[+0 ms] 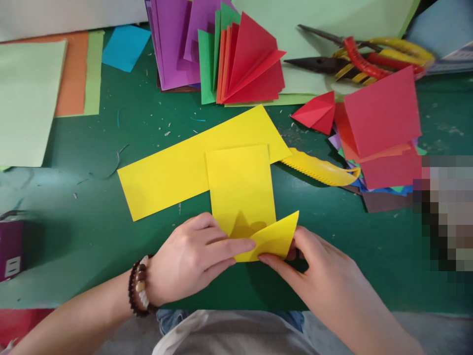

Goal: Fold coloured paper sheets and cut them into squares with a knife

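Left hand: open, its fingers (229, 244) pressing flat on the near end of the folded yellow paper (240, 192); a bead bracelet (138, 286) circles the wrist.

Right hand: closed in a pinch on the triangular flap of that paper, at the near edge of the green surface (74, 212).

Folded yellow paper: lying across the long yellow sheet (166, 172), mid-surface.

Far right: a yellow serrated cutter (318, 167) just beside the red paper squares (382, 111).

Far edge: a red paper fan (251, 64) and pliers (328, 64).
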Motion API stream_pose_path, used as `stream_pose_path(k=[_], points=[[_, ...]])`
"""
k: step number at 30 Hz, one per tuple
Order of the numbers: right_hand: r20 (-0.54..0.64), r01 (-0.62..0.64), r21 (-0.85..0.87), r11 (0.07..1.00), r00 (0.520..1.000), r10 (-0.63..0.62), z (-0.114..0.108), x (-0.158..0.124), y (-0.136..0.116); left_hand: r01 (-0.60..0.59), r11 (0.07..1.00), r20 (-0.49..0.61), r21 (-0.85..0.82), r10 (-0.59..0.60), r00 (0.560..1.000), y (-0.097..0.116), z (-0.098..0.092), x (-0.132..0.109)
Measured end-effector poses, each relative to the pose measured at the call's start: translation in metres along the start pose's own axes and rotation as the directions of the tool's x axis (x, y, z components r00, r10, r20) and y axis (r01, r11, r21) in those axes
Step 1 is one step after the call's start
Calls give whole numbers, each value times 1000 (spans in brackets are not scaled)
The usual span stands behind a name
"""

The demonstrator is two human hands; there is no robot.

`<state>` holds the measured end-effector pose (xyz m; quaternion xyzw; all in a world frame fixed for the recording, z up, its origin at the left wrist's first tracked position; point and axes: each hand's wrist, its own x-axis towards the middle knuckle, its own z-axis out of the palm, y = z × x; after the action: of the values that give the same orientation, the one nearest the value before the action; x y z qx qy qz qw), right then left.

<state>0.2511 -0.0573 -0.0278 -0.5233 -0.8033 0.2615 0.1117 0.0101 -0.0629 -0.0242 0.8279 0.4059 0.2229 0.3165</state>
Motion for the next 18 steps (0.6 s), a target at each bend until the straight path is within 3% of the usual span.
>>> stream_pose_path(k=[10,18], points=[[27,36,-67,997,999,-34,2,1,3,-24,1000,128,-7,25,991,-12,-11,9],[24,66,-101,993,998,-64,1,5,2,-32,999,146,19,28,989,-14,-11,8]])
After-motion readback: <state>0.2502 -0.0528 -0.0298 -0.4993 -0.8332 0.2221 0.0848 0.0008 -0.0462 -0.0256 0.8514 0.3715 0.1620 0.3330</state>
